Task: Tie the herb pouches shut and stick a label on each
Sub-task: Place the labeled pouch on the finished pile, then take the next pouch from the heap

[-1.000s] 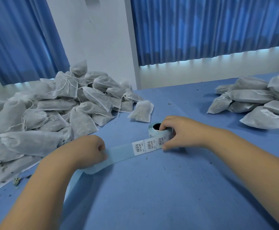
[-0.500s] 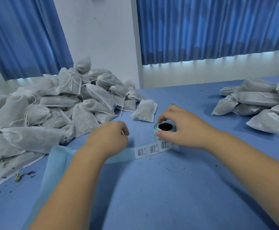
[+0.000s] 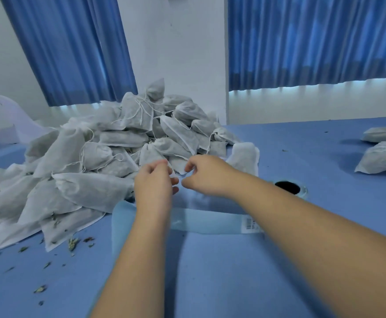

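Left grip and right grip both pinch one pouch at the big pile; one label roll, one smaller pile.

The pouches are greyish-white, the table blue, the label strip pale blue with seemingly black barcodes.

The one camera rides on the person's head, wide-angle, facing forward and down across the counter toward the far wall and blue curtains. It sits close: both forearms enter from the near edge, and the left hand and right hand fall mid-frame. The big pouch heap fills the left; a smaller heap is cut by the right edge.
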Motion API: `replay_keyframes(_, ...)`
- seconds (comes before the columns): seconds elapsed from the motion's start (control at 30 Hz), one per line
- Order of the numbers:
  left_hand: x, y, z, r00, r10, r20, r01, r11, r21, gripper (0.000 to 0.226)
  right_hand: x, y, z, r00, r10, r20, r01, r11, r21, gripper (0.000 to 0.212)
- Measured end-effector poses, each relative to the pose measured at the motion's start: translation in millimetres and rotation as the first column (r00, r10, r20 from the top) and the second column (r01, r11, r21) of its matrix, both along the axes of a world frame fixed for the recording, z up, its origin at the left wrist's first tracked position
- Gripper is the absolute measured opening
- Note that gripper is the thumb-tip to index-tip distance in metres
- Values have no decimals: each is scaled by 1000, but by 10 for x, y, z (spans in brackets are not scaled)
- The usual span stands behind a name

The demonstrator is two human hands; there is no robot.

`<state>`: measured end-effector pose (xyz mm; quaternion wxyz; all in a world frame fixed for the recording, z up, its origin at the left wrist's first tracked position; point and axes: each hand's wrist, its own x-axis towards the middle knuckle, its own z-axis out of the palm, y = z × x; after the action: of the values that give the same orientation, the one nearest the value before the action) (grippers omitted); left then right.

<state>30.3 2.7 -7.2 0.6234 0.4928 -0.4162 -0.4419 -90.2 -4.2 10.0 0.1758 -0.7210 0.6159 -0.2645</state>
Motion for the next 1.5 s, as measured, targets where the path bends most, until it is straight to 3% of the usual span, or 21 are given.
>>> replay_keyframes(0.1,121,-104,12,972,104,-209,-91,993,71,11,285,-228,1,999,24,-31,-19,991,129,23)
replay_keyframes(0.17,167,-144,9,955,126,-268,-101,989,104,10,430,-354,27,1000,5,-23,0,977,215,29)
replay_keyframes(0.23,184,-162,11,944,134,-301,-103,988,118,9,543,-489,23,1000,-25,1,23,962,272,21)
replay_keyframes(0.37,192,-198,43,920,177,-350,-133,980,147,13,730,-695,-77,948,-185,259,66,909,411,16)
replay_keyframes(0.47,196,-207,67,912,207,-354,-161,974,157,15,795,-788,-116,921,-258,292,117,898,424,5)
replay_keyframes(0.6,174,-191,73,914,199,-353,-153,976,153,16,805,-845,-168,883,-299,362,141,904,403,25)
replay_keyframes(0.67,160,-169,80,913,198,-356,-154,977,148,13,835,-811,-184,906,-296,304,147,892,428,27)
replay_keyframes(0.87,143,-97,96,930,201,-307,-190,980,64,12,719,-647,-209,859,-334,387,168,900,403,10)
replay_keyframes(1.0,123,-86,52,966,212,-148,-218,976,-24,16,534,-418,-50,916,-249,313,172,952,253,8)
replay_keyframes(1.1,62,-54,61,981,194,21,-191,974,-119,18,353,-182,-11,938,-183,293,186,982,18,13)
replay_keyframes(1.23,-28,15,77,967,110,230,-69,982,-177,32,147,198,-53,966,-121,227,189,933,-307,20)
replay_keyframes(1.37,-139,204,171,963,-52,264,131,948,-291,19,-35,542,-19,985,-27,168,108,865,-491,29)
replay_keyframes(1.5,-244,334,242,951,-183,248,265,897,-354,21,-176,871,65,995,60,76,-7,827,-563,19)
